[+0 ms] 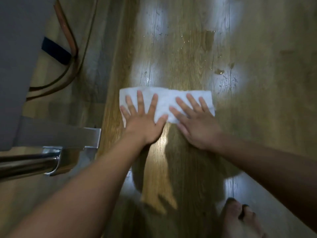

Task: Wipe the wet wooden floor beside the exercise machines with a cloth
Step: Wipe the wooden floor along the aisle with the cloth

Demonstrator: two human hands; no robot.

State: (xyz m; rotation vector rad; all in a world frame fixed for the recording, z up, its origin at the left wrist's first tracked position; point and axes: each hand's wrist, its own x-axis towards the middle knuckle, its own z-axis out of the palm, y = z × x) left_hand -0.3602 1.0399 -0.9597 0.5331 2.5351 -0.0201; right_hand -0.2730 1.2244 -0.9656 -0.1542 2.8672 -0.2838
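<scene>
A white cloth [164, 100] lies spread flat on the wooden floor [267, 103], a long strip running left to right. My left hand [142, 121] presses on its left half with fingers spread wide. My right hand [197, 124] presses on its right half, fingers also apart and flat. Neither hand grips the cloth. Beyond the cloth, a wet patch [202, 40] and a small puddle [219, 71] with scattered droplets shine on the boards.
An exercise machine stands at the left: a grey body [17, 66], a grey metal foot [60, 136] and a chrome tube [30, 162]. Brown cables [68, 36] loop behind it. My bare foot [240, 219] rests on the floor at the lower right.
</scene>
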